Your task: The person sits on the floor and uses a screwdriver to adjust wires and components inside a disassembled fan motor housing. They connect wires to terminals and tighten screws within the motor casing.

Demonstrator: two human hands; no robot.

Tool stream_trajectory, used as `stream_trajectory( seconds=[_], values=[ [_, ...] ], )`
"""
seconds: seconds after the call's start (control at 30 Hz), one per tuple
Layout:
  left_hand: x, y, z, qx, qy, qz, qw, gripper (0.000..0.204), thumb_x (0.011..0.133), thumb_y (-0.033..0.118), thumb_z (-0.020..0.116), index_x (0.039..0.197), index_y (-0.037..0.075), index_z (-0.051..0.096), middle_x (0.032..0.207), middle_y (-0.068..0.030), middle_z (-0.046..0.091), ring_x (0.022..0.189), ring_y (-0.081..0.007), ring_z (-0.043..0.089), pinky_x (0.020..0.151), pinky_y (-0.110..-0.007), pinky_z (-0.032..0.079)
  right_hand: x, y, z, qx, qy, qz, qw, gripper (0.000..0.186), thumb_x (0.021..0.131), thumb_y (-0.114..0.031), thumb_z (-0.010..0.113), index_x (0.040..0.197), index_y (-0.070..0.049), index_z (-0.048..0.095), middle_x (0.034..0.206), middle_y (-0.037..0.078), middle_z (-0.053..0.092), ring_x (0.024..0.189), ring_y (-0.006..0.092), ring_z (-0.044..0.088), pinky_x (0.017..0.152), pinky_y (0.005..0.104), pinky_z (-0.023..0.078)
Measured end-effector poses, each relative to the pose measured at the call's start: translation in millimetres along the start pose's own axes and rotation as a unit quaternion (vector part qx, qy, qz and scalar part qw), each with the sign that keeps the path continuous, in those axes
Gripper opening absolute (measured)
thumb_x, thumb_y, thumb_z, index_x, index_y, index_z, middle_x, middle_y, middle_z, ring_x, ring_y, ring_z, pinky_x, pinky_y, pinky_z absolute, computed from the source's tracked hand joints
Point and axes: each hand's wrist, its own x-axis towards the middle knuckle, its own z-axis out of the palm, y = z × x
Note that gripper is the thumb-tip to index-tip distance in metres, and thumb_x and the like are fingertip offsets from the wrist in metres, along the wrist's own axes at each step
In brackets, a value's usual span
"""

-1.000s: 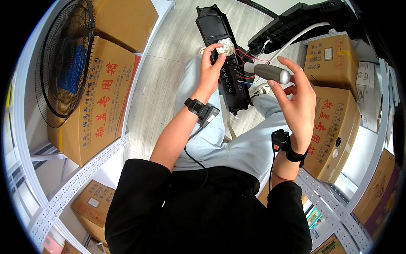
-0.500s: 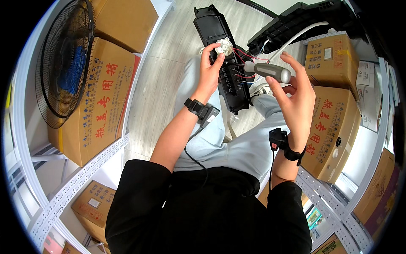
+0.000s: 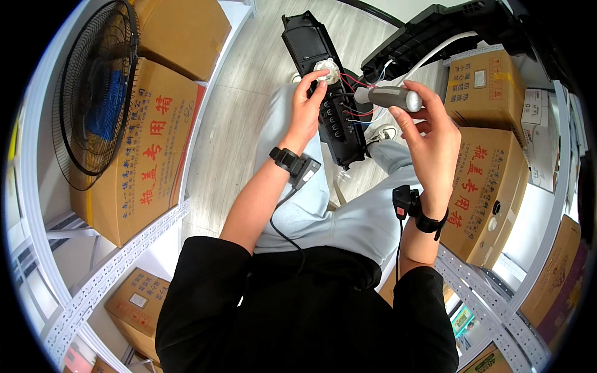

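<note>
Around the seated legs: pale wood floor [image 3: 249, 93], white slotted shelf rails [image 3: 112, 273] left and right. Left shelf: black wire fan guard [image 3: 93, 93] with blue blades behind it, leaning against a large brown carton [image 3: 149, 155] with red lettering; second carton [image 3: 186, 28] above it. Right shelf: three more brown cartons [image 3: 491, 180], stacked close. Top right: second black housing part [image 3: 435, 34] on the floor, white cable [image 3: 435, 56] running from it toward the hands. Nothing between camera and hands; red and black wires [image 3: 354, 109] cross the gap between the two hands.

Long black plastic panel [image 3: 323, 87] resting over the knees, running from the upper floor area down to the lap, inner face up. Small round white-and-silver part [image 3: 326, 69] seated on panel near its upper half. Left hand [image 3: 306, 109] pinching that round part: fingertips [image 3: 320, 78] closed on its rim, wrist with black band and cable. Right hand [image 3: 429, 133] wrapped closed around a grey cylindrical tool handle [image 3: 388, 97], held level, just right of the panel, tip end pointing toward the round part. Tip itself not resolvable.

Panel appearance: matte black, narrow, row of small block-like terminals along lower half, wires attached there. Round part: pale disc, metallic centre, wires leading from it.
</note>
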Motion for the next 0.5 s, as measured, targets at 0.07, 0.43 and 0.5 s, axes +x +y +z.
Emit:
stream_trajectory(
  seconds=[0.07, 0.43, 0.5],
  values=[
    [0.0, -1.0, -0.8, 0.008, -0.013, -0.005, 1.000, 0.021, 0.096, 0.006, 0.052, 0.114, 0.002, 0.064, 0.113, -0.0048, 0.063, 0.106, -0.0114, 0.055, 0.093, -0.026, 0.042, -0.9, -1.8, 1.4, -0.013, 0.006, -0.001, 1.000, 0.038, 0.081, -0.024, 0.075, 0.115, -0.013, 0.063, 0.072, 0.007, 0.068, 0.060, 0.0133, 0.065, 0.055, 0.0265, 0.049],
    [-1.0, 0.4, -1.3, 0.001, -0.035, -0.038, 0.999, 0.025, 0.091, 0.002, 0.059, 0.115, 0.000, 0.064, 0.114, -0.0059, 0.064, 0.104, -0.0112, 0.057, 0.090, -0.026, 0.045, 5.1, -6.3, 3.6, -0.037, -0.001, 0.033, 0.999, 0.039, 0.084, -0.019, 0.072, 0.119, -0.010, 0.060, 0.084, 0.010, 0.066, 0.063, 0.0160, 0.065, 0.056, 0.0280, 0.050],
    [-3.6, 1.9, 0.4, 0.011, -0.045, -0.049, 0.998, 0.027, 0.088, 0.001, 0.063, 0.115, 0.000, 0.064, 0.113, -0.0064, 0.063, 0.102, -0.0117, 0.058, 0.088, -0.026, 0.047, 2.9, -6.2, 9.8, -0.018, 0.011, 0.018, 1.000, 0.039, 0.085, -0.017, 0.070, 0.121, -0.010, 0.058, 0.087, 0.011, 0.066, 0.064, 0.0163, 0.065, 0.056, 0.0282, 0.051]
  ],
)
